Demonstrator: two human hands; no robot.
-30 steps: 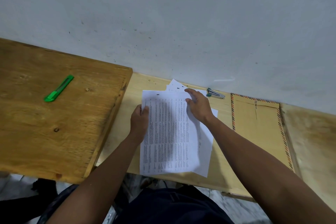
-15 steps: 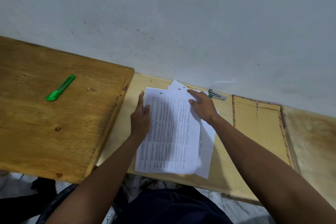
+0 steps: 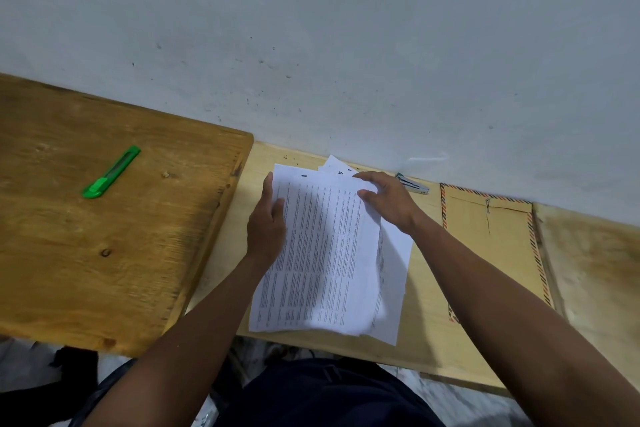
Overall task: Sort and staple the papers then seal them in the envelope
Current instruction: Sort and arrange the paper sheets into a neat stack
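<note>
the papers [image 3: 329,253] are held between both hands on the pale table [image 3: 426,322]. their left edge is gripped by the left hand [image 3: 266,229], and their top right corner is pinched by the right hand [image 3: 388,201]. right of the papers, the stapler [image 3: 414,184] and envelope [image 3: 495,246] are laid flat.
</note>
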